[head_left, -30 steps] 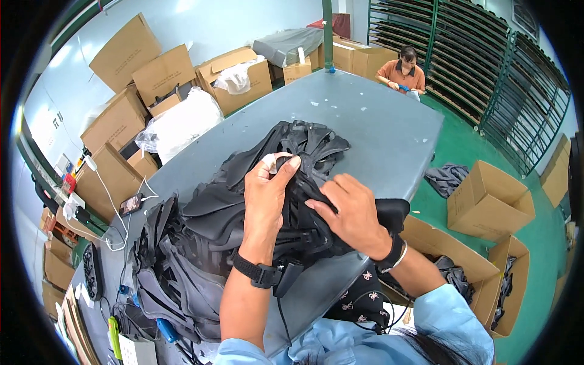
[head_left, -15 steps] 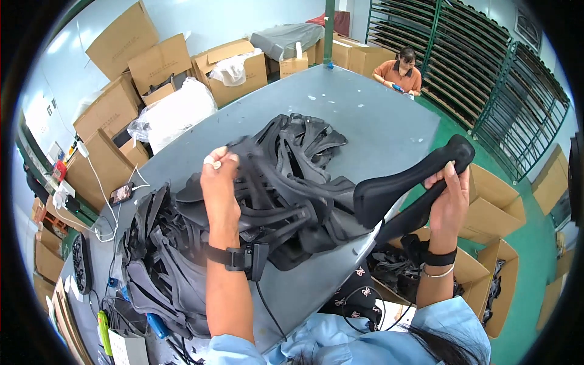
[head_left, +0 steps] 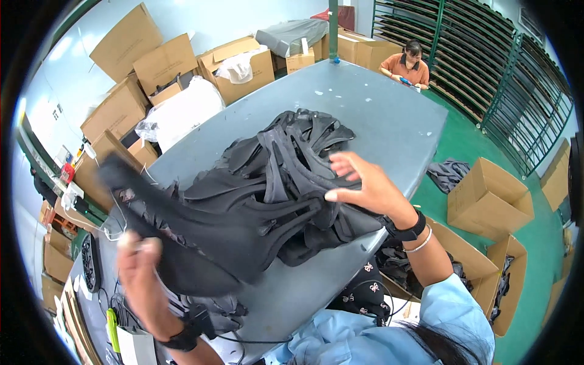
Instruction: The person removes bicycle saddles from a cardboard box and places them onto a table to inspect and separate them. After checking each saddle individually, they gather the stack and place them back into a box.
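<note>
Head view: left hand (head_left: 139,258) gripping black garment (head_left: 201,237)

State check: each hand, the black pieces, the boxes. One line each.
left hand: shut on black padded piece, lifted off the table
black padded piece: held up, blurred
right hand: open, fingers spread above the pile
pile of black pieces: heaped loose on the grey table
cardboard box: open, on the green floor
</note>
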`<state>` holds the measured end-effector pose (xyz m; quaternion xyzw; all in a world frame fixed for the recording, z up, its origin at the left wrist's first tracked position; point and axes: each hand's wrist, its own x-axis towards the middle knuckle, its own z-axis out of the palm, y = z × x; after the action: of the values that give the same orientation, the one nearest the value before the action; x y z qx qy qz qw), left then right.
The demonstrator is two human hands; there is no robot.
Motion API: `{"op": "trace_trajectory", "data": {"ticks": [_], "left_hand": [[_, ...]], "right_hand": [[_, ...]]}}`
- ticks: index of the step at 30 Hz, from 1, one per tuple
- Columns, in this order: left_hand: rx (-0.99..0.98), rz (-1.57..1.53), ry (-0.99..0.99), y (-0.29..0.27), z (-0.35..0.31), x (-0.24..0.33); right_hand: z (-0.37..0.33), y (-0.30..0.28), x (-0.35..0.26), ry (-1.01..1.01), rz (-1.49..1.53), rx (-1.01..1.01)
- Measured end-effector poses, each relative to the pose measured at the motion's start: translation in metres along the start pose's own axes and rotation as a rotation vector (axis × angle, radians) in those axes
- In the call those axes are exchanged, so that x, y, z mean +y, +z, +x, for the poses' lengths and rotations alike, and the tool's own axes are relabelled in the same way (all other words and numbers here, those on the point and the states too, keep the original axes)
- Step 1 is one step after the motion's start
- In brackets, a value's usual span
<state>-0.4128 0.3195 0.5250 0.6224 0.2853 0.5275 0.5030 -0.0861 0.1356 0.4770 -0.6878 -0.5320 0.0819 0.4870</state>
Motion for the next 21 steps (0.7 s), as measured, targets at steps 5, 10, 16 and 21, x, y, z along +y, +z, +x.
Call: {"op": "trace_trajectory", "data": {"ticks": [5,10,16,21], "left_hand": [[0.348,0.701,0.406,-0.025,-0.017,0.022],[-0.009,1.031,0.401,0.015,-0.031,-0.034],[-0.466,0.731,0.506,0.133,-0.067,-0.053],[-0.483,0.514,0.347,0.160,-0.048,-0.072]], "right_hand": [[-0.019,0.031,0.050,0.360,0.131,-0.103],[-0.019,0.046,0.040,0.400,0.413,0.005],[-0.021,0.053,-0.028,0.047,-0.094,0.287],[-0.021,0.054,-0.028,-0.024,-0.207,0.332]]}}
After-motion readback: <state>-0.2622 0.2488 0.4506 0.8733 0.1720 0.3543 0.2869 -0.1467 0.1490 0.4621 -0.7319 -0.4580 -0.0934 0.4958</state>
